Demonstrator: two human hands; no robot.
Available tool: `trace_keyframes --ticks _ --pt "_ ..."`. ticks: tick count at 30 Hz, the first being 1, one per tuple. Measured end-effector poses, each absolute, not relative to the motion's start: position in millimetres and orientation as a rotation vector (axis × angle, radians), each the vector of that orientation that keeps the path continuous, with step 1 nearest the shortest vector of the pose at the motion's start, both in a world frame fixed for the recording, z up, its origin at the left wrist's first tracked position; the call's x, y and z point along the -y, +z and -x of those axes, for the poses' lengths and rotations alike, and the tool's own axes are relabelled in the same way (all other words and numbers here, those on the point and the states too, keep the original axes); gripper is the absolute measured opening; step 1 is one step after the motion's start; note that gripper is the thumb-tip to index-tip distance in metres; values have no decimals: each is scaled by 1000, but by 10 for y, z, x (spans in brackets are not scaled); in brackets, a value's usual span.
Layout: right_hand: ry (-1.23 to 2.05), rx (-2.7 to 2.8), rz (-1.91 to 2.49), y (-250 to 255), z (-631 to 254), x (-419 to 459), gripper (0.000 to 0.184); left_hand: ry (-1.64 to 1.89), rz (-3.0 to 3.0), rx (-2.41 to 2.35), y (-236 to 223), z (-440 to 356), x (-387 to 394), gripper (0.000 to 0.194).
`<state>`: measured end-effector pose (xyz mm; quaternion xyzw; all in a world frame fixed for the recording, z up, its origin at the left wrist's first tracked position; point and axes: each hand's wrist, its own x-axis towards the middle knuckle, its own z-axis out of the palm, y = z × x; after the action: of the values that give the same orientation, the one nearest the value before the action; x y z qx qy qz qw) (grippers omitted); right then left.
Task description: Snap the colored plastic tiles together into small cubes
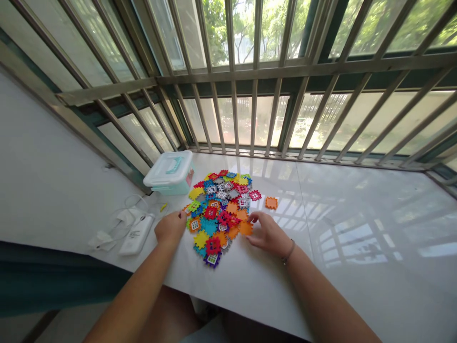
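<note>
From above, the right hand (266, 234) had its thumb and fingers parted around an orange tile (246, 228) at the pile's edge on the worktop (264, 290); the left hand (172, 226) was curled beside the pile (209, 225), its grip unclear

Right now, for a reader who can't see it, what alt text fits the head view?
A person's left hand and right hand flank a pile of colorful notched tiles on a glossy white surface, the right hand at an orange tile on the pile's edge. Another orange tile lies apart; a lidded box stands beyond, near a barred window.
</note>
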<state>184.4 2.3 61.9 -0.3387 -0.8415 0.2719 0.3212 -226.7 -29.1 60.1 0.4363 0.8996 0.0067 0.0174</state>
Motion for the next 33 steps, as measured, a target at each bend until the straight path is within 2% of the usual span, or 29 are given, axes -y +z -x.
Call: trace_keyframes --ticks 8,15,24,30,33 --pt "595 2235 1150 564 -2105 -235 64 29 -1333 -2796 611 2263 289 64" --pt "511 2255 1375 548 -2062 -202 91 38 -1355 -2786 588 2275 293 65" --pt "446 2279 1425 618 -2017 -151 75 48 -1336 -2791 570 2296 284 65" --pt "232 2209 1644 590 -1852 -63 84 58 -1351 -2802 550 2308 290 64" --pt "189 2148 1666 562 -1788 -29 83 61 -1342 -2793 554 2308 289 63"
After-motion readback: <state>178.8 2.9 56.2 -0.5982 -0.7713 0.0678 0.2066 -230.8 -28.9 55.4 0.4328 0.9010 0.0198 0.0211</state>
